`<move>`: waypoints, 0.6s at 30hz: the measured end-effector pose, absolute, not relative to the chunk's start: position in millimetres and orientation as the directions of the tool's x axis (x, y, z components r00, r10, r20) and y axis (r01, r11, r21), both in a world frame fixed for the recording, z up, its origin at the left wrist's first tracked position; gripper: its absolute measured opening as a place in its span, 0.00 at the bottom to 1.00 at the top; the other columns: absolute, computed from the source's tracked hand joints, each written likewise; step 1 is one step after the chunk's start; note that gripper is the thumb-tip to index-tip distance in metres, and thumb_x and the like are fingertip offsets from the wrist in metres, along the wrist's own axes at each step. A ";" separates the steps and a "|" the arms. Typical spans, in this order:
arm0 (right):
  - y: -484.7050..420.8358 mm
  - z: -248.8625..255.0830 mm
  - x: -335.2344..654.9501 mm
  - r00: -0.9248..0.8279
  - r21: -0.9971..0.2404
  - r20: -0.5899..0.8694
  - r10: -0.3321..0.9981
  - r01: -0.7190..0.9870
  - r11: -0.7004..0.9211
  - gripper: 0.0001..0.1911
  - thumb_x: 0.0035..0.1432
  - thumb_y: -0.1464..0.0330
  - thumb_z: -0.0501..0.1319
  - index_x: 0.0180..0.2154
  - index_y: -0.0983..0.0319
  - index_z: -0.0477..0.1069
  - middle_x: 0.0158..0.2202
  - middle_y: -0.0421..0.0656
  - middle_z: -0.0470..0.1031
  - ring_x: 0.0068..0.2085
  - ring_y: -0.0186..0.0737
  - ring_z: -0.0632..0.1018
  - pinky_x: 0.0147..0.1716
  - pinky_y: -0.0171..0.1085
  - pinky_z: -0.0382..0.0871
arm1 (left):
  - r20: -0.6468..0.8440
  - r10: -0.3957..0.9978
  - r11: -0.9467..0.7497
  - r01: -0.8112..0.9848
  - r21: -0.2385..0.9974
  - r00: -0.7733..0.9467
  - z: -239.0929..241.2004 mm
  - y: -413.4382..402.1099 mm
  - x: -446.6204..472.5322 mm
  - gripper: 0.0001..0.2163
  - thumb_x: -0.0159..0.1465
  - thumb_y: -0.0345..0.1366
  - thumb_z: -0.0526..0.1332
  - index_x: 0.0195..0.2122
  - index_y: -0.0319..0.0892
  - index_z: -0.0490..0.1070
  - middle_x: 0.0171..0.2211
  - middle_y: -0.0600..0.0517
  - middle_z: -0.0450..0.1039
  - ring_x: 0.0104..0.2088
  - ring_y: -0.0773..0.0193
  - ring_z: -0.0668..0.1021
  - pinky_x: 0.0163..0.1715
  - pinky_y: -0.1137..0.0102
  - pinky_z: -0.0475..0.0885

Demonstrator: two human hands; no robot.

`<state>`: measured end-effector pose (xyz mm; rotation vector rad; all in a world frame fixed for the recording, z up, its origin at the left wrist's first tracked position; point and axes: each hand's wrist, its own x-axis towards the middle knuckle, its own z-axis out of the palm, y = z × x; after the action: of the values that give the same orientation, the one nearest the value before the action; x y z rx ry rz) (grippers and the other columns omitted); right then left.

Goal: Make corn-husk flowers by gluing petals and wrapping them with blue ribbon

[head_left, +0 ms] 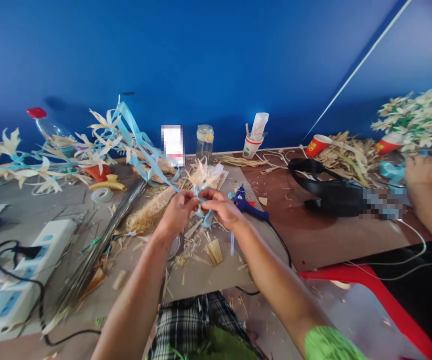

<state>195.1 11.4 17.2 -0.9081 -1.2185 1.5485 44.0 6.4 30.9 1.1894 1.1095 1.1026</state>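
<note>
A handmade flower [201, 175] with pale, pointed husk-like petals stands upright over the middle of the table. Just under its petals, my left hand [184, 207] pinches the base. The fingers of my right hand [220, 206] are closed at the same spot, close against the left fingertips. Light-blue ribbon [208, 218] hangs below the fingers, and the stem is mostly hidden by them. To the right of my hands lies a blue glue gun [249, 204]. Husk scraps [213, 251] are scattered on the board beneath.
Thin wires [103, 240] and a white power strip [31, 272] lie at left. Finished-looking flower branches [105, 142] with blue ribbon stand behind them. A jar [204, 142] and paper cup [252, 146] line the wall. A black strap [324, 190] and another person's hand [426, 170] are right.
</note>
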 end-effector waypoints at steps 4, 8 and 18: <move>12.3 20.0 197.7 -0.192 -0.961 0.014 0.981 -0.274 -0.040 0.13 0.43 0.62 0.65 0.31 0.62 0.71 0.27 0.38 0.71 0.29 0.33 0.70 0.30 0.33 0.62 | -0.006 0.997 0.010 -0.057 0.998 0.073 28.6 8.0 42.8 0.10 0.53 0.37 0.64 0.28 0.40 0.64 0.18 0.58 0.64 0.18 0.73 0.62 0.19 0.76 0.55; 12.9 14.3 184.2 -0.059 -0.996 -0.003 0.998 -0.093 -0.009 0.15 0.41 0.59 0.68 0.27 0.62 0.69 0.22 0.37 0.69 0.25 0.31 0.67 0.26 0.33 0.59 | 0.054 0.998 -0.054 -0.002 0.999 0.012 24.1 6.9 53.6 0.08 0.51 0.34 0.65 0.26 0.38 0.66 0.18 0.57 0.64 0.19 0.73 0.64 0.20 0.76 0.57; 15.7 10.7 182.8 0.045 -0.983 -0.029 0.999 -0.180 -0.020 0.10 0.43 0.62 0.62 0.21 0.63 0.69 0.19 0.36 0.68 0.22 0.30 0.66 0.24 0.32 0.59 | -0.135 0.969 0.191 -0.282 0.940 0.206 11.4 11.4 60.9 0.15 0.43 0.37 0.71 0.26 0.36 0.69 0.19 0.55 0.69 0.21 0.71 0.70 0.25 0.74 0.63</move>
<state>182.8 15.7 10.7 -1.1146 -1.0299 1.2724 60.9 11.4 11.4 0.9502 0.9302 1.0854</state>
